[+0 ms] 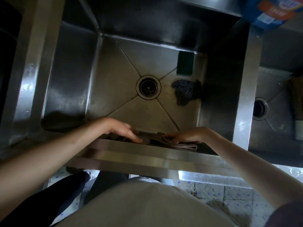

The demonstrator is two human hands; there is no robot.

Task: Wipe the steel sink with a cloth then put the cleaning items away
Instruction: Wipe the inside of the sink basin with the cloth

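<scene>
Stood over a steel sink [68, 76], seen from above. Gripped a folded cloth [180, 145] in the right hand [185, 136], low and right of centre in the frame, at the sink's near wall just inside the front rim. Fingers [172, 134] of that hand curled over the cloth's top, pinching the folds together against the steel. Left hand [123, 130] placed just left of it, fingers nearly straight and lying flat on the near wall, touching the cloth's left end or just beside it; cannot tell which, being in shadow.

Cloth: a dull pinkish-brown, folded into several layers, edges stacked and showing at its right end. Long axis running left to right across the frame, along the front rim. Lay directly under the right hand, hence that hand the nearer and the likelier one to drive the wipe; free run of wall stretching leftward past the left hand and rightward to the corner.

Further up the frame, on the sink floor: a drain [148, 87] at centre, a dark green sponge [185, 63] to the upper right of it, a steel wool scourer [185, 90] just below the sponge, close to the right wall. Both well apart from the hands, not yet put away. A blue and orange box [270, 12] at the upper right corner. A second basin [275, 89] at the right edge. Wiping judged to be under way, tidying not yet begun.
</scene>
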